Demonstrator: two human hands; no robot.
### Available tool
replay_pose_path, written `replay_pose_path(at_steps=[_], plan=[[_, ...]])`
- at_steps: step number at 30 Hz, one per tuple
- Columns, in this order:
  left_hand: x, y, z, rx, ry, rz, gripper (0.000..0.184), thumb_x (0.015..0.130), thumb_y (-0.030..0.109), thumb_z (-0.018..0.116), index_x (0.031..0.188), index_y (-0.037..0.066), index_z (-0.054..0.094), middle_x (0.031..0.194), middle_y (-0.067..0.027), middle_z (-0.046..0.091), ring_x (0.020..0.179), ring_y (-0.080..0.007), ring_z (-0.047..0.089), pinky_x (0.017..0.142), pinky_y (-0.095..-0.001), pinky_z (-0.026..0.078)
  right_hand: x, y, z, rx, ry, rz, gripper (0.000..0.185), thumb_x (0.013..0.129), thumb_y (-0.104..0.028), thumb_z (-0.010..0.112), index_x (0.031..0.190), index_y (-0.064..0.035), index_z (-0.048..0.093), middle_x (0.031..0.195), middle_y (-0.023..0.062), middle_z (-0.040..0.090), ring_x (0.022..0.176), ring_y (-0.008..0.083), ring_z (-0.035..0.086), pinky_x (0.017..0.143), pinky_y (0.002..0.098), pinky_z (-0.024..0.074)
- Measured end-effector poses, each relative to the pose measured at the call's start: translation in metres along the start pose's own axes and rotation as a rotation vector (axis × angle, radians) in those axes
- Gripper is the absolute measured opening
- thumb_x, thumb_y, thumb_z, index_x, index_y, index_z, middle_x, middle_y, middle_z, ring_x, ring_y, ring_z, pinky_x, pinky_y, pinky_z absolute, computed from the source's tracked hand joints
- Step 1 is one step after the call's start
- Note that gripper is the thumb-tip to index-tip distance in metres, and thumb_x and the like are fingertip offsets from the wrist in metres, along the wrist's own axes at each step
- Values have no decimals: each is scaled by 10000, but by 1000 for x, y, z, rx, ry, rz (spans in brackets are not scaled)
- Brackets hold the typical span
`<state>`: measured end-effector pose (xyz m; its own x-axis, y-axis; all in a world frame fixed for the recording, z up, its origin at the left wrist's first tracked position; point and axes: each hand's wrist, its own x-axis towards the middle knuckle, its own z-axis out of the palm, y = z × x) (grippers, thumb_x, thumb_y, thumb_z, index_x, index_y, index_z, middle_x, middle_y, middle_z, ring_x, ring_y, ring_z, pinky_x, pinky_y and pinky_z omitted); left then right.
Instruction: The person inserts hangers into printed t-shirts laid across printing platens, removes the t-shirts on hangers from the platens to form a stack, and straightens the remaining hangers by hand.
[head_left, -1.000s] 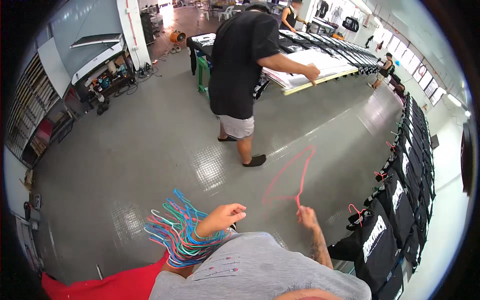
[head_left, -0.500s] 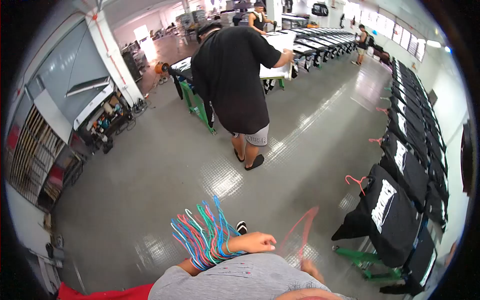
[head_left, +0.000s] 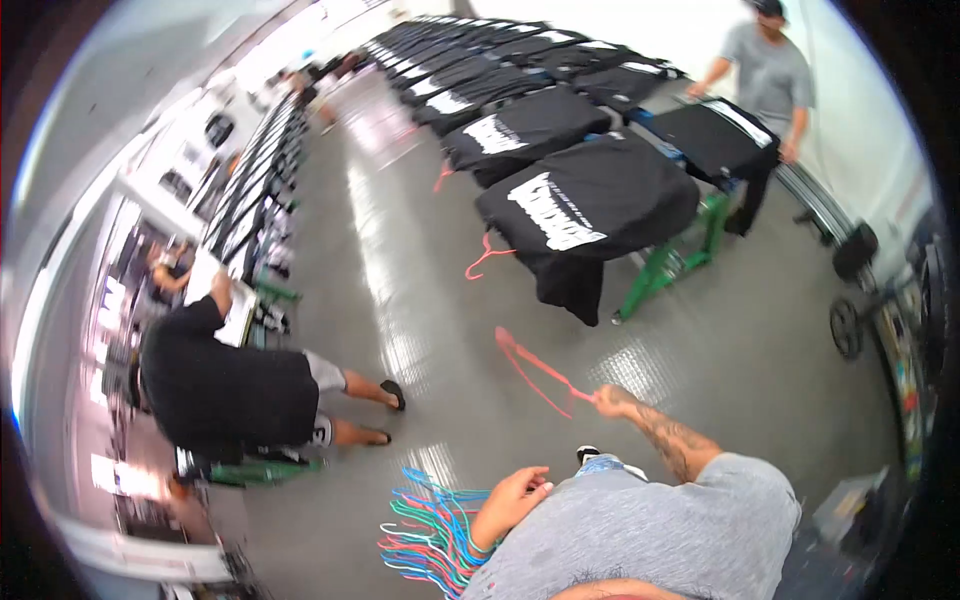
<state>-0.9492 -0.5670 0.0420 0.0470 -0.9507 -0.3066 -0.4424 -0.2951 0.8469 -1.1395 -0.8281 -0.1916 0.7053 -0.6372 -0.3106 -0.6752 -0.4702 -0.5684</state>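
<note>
My right hand (head_left: 612,400) is closed around one end of a red plastic clothes hanger (head_left: 535,370), held out in front of me and blurred by motion. Many coloured hangers (head_left: 425,540) in blue, green, red and white hang along my left forearm. Close to my chest, my left hand (head_left: 516,500) is loosely bent with its fingers apart and nothing in it. Ahead lies a black T-shirt (head_left: 610,185) with white lettering, spread over a board on a green frame (head_left: 660,280). Another red hanger (head_left: 487,260) sticks out from its edge.
Rows of black shirts (head_left: 530,125) run away ahead. A person in grey (head_left: 770,75) stands behind the nearest boards at right. On the left, a person in black (head_left: 230,380) leans over another table row. A weight-plate rack (head_left: 850,310) stands along the right wall.
My view has swung right, bringing the nearest shirts to the centre and the person in black to the left. My right hand has come up and forward with the red hanger.
</note>
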Motion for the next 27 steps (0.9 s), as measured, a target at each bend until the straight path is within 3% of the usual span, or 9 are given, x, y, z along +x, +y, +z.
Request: replay_pose_path(at_steps=[5,7,10,12,18,19,22,23,27], plan=[[-37,-25,-32,14,-38,64,417,902,257,650,1211,-14,581,1053,-176,662,955,-257,657,821,-355,516,-24,-77,-8,1103,-20,196,353,1026,-366,396,857,-95,545,574,28,520,481,136,507,443,305,414],[-56,-46,-49,15,-10,78,416,902,246,650,1214,-20,579,1065,-178,661,965,-257,657,828,-355,514,-51,-70,33,1248,-158,256,374,1016,-409,408,860,-100,549,565,33,501,468,148,489,417,325,395],[-85,-83,-69,-31,3,42,417,904,235,647,1224,-22,574,1071,-175,662,975,-250,656,833,-350,513,-57,76,247,383,-761,395,275,923,-306,461,947,-89,629,676,83,605,537,192,568,419,339,412],[-105,-109,-79,-86,-1,30,414,910,231,643,1229,-24,573,1070,-162,666,983,-232,651,831,-345,516,-149,-70,126,313,-778,772,275,917,-388,539,876,-136,638,661,11,578,557,140,549,465,347,445],[-139,-167,-108,-437,-4,-108,348,951,201,604,1225,-13,581,1036,-79,663,945,-131,596,847,-276,480,-158,-25,247,553,-422,692,398,931,-457,444,913,-126,665,680,20,603,592,161,581,515,367,472],[-137,-166,-116,-450,4,-122,329,954,190,599,1217,-7,584,1017,-62,657,918,-113,581,849,-257,459,-172,-80,201,631,-216,833,348,902,-360,540,827,-60,700,670,112,667,615,231,650,535,399,502],[-126,-172,-129,-443,14,-68,322,951,190,603,1203,-10,588,1004,-54,654,917,-107,578,841,-256,459,-171,-12,292,73,42,599,332,895,-335,561,829,-44,707,646,97,651,592,223,642,522,406,497],[-121,-166,-130,-463,4,-62,314,949,192,606,1188,-12,596,997,-45,649,916,-99,574,832,-254,460,-200,-86,199,511,-62,767,219,893,-232,612,1026,-59,639,690,49,632,517,135,569,467,325,491],[-95,-161,-112,-392,-103,37,320,944,204,612,1178,-15,598,972,-59,660,895,-112,595,798,-273,483,-236,-97,180,840,138,787,345,847,-73,660,1187,-34,610,750,79,678,548,119,592,465,287,490]])
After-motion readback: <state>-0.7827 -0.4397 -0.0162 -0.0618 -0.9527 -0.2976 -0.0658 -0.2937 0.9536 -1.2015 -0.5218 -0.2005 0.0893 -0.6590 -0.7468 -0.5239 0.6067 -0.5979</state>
